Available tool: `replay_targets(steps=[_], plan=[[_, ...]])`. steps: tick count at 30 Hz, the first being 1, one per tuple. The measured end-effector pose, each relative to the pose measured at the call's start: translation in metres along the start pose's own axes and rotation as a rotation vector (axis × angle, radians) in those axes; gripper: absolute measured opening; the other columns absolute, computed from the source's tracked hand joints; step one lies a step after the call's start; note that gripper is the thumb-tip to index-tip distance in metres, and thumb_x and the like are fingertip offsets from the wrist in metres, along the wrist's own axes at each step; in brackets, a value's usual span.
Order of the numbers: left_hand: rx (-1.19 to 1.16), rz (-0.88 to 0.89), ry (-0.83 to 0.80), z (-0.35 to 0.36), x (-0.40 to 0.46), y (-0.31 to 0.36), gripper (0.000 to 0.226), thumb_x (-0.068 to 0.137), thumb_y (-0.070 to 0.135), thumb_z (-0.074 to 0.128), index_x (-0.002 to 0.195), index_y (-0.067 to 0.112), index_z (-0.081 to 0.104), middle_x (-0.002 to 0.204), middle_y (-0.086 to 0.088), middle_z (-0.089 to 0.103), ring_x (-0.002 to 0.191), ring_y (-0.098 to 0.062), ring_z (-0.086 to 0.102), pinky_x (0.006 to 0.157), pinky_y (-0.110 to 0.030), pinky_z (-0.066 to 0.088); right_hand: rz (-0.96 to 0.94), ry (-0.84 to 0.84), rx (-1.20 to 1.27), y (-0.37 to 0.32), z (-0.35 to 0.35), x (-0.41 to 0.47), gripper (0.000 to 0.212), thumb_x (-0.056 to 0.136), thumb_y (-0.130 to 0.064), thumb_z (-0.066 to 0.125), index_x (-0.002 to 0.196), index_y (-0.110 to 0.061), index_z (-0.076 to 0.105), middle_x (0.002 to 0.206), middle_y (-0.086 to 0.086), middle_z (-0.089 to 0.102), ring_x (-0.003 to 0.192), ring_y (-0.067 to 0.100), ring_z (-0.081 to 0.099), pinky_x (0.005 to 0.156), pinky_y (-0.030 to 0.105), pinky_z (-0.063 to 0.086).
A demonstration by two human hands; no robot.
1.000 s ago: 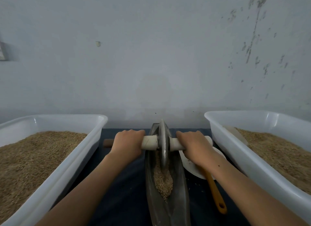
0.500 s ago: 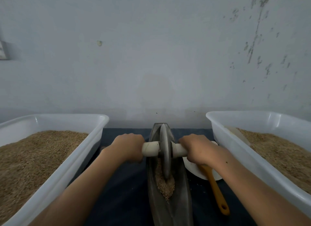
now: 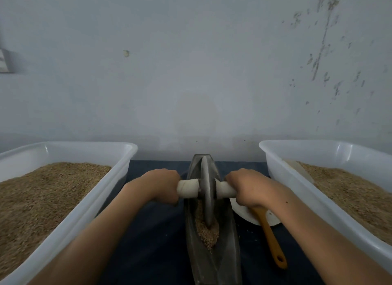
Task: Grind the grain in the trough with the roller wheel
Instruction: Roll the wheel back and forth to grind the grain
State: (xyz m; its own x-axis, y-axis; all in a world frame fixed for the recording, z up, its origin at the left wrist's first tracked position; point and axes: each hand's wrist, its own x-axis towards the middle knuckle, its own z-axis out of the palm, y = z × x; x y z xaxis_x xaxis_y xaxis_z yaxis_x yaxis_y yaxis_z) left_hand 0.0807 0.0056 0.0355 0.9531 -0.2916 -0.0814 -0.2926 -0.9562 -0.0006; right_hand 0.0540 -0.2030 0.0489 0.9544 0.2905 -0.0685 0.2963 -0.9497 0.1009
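A dark boat-shaped trough (image 3: pixel 224 261) lies lengthwise in front of me on a dark cloth. A grey roller wheel (image 3: pixel 206 191) stands upright in it, its lower rim pressed into a small heap of brown grain (image 3: pixel 206 235). A pale axle handle (image 3: pixel 187 188) runs through the wheel. My left hand (image 3: pixel 162 185) is closed around the handle's left end. My right hand (image 3: pixel 247 188) is closed around its right end.
Two white plastic tubs of grain flank the trough, one on the left (image 3: pixel 89 202) and one on the right (image 3: pixel 282 178). A white plate (image 3: pixel 248 215) with an orange-handled tool (image 3: pixel 272 242) lies right of the trough. A grey wall stands close behind.
Both hands have drawn the wheel toward me along the trough, from its far end onto the grain heap.
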Motion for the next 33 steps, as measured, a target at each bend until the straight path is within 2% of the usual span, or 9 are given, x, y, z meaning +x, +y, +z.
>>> replay_targets(steps=[4, 7, 9, 14, 17, 22, 25, 28, 33], plan=[[-0.001, -0.010, -0.021, -0.001, 0.000, 0.003, 0.039, 0.074, 0.026, 0.071, 0.110, 0.017, 0.059, 0.083, 0.005, 0.054, 0.075, -0.013, 0.053, 0.066, -0.025, 0.039, 0.003, -0.044, 0.045, 0.003, -0.002, -0.005, 0.032, 0.085, -0.005, 0.056, 0.117, -0.013, 0.054, 0.075, -0.003, 0.045, 0.059, 0.010, 0.045, 0.046, 0.018, 0.028], [0.056, -0.028, 0.118, 0.003, 0.004, 0.002, 0.038, 0.077, 0.030, 0.068, 0.111, 0.020, 0.057, 0.090, 0.004, 0.058, 0.080, -0.014, 0.054, 0.068, -0.028, 0.039, 0.014, 0.030, 0.008, 0.001, 0.001, 0.002, 0.033, 0.087, -0.005, 0.053, 0.118, -0.013, 0.053, 0.101, 0.005, 0.058, 0.087, 0.021, 0.058, 0.066, 0.022, 0.038], [0.099, -0.040, 0.268, 0.009, 0.008, 0.002, 0.031, 0.079, 0.031, 0.063, 0.109, 0.024, 0.057, 0.098, 0.003, 0.063, 0.088, -0.017, 0.059, 0.069, -0.029, 0.038, 0.053, 0.125, -0.052, -0.001, 0.007, 0.008, 0.031, 0.088, -0.005, 0.052, 0.116, -0.015, 0.050, 0.112, 0.007, 0.059, 0.101, 0.025, 0.057, 0.077, 0.028, 0.034], [0.154, -0.020, 0.569, 0.019, 0.009, 0.003, 0.017, 0.083, 0.030, 0.057, 0.098, 0.025, 0.051, 0.094, 0.003, 0.063, 0.085, -0.018, 0.059, 0.063, -0.028, 0.031, 0.090, 0.329, -0.057, -0.001, 0.021, 0.013, 0.024, 0.088, -0.006, 0.051, 0.106, -0.018, 0.043, 0.106, 0.003, 0.061, 0.098, 0.025, 0.056, 0.080, 0.033, 0.030], [0.154, 0.006, 0.442, 0.015, 0.009, 0.000, 0.023, 0.081, 0.032, 0.060, 0.103, 0.027, 0.055, 0.097, 0.004, 0.064, 0.088, -0.016, 0.060, 0.066, -0.027, 0.036, 0.057, 0.237, -0.030, 0.002, 0.014, 0.008, 0.028, 0.087, -0.006, 0.053, 0.113, -0.016, 0.047, 0.108, 0.006, 0.060, 0.099, 0.025, 0.057, 0.075, 0.030, 0.032], [-0.004, 0.018, -0.001, 0.000, 0.002, -0.002, 0.039, 0.075, 0.029, 0.070, 0.111, 0.020, 0.059, 0.092, 0.003, 0.061, 0.081, -0.014, 0.056, 0.068, -0.027, 0.040, -0.003, 0.013, -0.032, 0.001, 0.001, 0.000, 0.029, 0.086, -0.009, 0.055, 0.115, -0.010, 0.055, 0.090, 0.003, 0.054, 0.076, 0.018, 0.053, 0.059, 0.024, 0.035], [-0.016, -0.002, -0.046, -0.002, 0.000, 0.000, 0.041, 0.074, 0.029, 0.070, 0.112, 0.018, 0.058, 0.087, 0.004, 0.056, 0.079, -0.014, 0.055, 0.068, -0.027, 0.040, -0.008, -0.016, -0.002, 0.001, -0.001, 0.000, 0.028, 0.085, -0.009, 0.056, 0.114, -0.010, 0.056, 0.081, 0.001, 0.050, 0.067, 0.014, 0.049, 0.052, 0.022, 0.033], [0.048, -0.041, 0.051, 0.000, 0.001, 0.003, 0.040, 0.076, 0.032, 0.069, 0.111, 0.019, 0.056, 0.087, 0.005, 0.055, 0.079, -0.014, 0.053, 0.068, -0.028, 0.040, 0.015, 0.070, 0.006, 0.001, 0.003, 0.004, 0.026, 0.085, -0.009, 0.055, 0.111, -0.014, 0.056, 0.095, 0.004, 0.058, 0.079, 0.019, 0.053, 0.061, 0.025, 0.036], [0.155, -0.035, 0.446, 0.011, 0.007, 0.007, 0.024, 0.083, 0.031, 0.059, 0.105, 0.025, 0.053, 0.100, 0.002, 0.063, 0.091, -0.019, 0.059, 0.069, -0.029, 0.037, 0.057, 0.308, -0.019, 0.003, 0.021, 0.012, 0.020, 0.085, -0.007, 0.050, 0.097, -0.021, 0.043, 0.101, 0.002, 0.061, 0.094, 0.024, 0.057, 0.074, 0.031, 0.031]])
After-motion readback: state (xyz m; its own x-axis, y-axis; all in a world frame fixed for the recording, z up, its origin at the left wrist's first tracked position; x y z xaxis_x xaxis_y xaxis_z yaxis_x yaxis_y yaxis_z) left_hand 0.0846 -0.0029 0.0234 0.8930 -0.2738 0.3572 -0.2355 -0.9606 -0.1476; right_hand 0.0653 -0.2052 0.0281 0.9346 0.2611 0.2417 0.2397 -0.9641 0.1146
